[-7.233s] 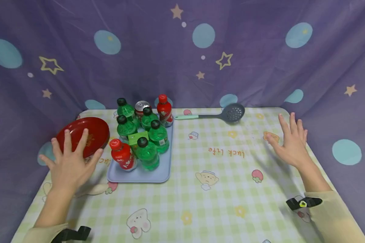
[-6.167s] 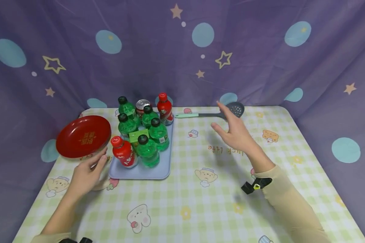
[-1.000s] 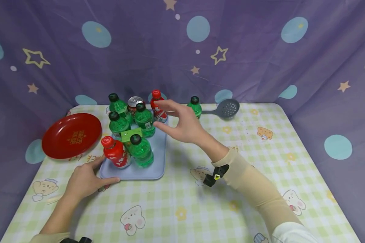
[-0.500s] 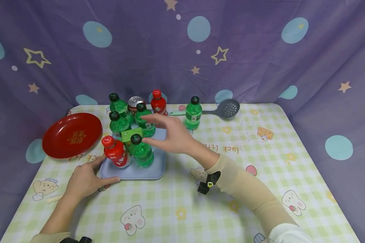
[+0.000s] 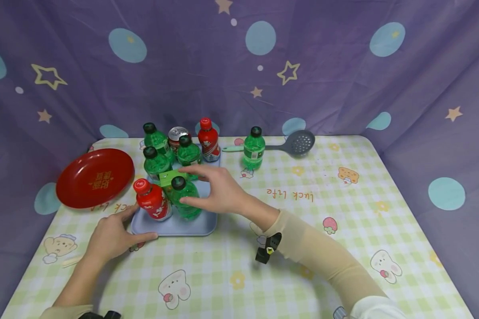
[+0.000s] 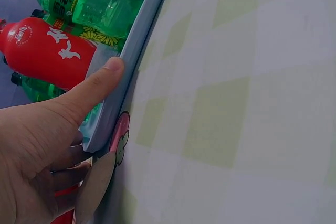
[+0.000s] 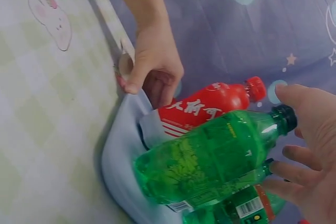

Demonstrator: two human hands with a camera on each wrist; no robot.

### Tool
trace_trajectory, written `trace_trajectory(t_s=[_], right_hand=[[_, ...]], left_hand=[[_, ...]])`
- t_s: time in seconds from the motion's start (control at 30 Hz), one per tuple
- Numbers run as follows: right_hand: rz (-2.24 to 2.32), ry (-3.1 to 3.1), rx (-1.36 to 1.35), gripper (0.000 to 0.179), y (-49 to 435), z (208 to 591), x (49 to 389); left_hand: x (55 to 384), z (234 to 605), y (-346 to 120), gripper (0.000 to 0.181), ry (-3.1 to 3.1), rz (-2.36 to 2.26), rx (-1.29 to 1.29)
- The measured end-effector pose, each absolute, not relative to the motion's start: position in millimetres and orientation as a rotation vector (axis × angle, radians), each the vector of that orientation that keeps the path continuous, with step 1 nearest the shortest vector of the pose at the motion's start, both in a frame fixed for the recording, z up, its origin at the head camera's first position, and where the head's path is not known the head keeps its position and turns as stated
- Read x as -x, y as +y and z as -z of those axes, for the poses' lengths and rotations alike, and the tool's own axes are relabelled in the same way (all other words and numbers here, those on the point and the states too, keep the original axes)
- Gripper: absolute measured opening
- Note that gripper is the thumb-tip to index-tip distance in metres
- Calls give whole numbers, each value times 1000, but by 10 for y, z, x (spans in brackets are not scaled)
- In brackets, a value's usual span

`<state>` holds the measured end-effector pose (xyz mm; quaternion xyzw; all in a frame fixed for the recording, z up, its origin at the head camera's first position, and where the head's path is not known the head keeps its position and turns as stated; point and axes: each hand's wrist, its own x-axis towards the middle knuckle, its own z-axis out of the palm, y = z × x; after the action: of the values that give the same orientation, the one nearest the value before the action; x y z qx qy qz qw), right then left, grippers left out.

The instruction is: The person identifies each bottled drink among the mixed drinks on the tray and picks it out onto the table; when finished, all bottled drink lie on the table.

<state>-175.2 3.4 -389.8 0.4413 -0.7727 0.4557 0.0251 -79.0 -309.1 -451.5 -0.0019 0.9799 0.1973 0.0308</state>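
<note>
My left hand holds the front left corner of the blue tray, its thumb on the front rim and its fingers at the left side. My right hand reaches over the tray, thumb and fingers spread around the front green soda bottle near its black cap. A red bottle stands left of that bottle, and a green box behind it. Farther back on the tray are several green bottles, a soda can and another red bottle.
One green bottle stands on the checked tablecloth right of the tray, in front of the handle of a grey skimmer. A red oval plate lies left of the tray. A purple curtain rises behind the table.
A green bottle has gone from the tray to the table beside the skimmer. My left hand has taken hold of the tray corner. Lately my right hand has moved forward-left to the front bottle.
</note>
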Motion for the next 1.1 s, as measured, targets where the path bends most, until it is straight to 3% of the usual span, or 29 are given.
trace_trajectory(t_s=[0.63,1.1], right_hand=[[-1249,-2488,-1233,75,-85,4124,1676],[-1197,-2529,-1174,70,-128,4160,1646]], left_hand=[[802,4514,-3101,115,3053,-630,-3],[782,4543,-3104,117,3036,-651,6]])
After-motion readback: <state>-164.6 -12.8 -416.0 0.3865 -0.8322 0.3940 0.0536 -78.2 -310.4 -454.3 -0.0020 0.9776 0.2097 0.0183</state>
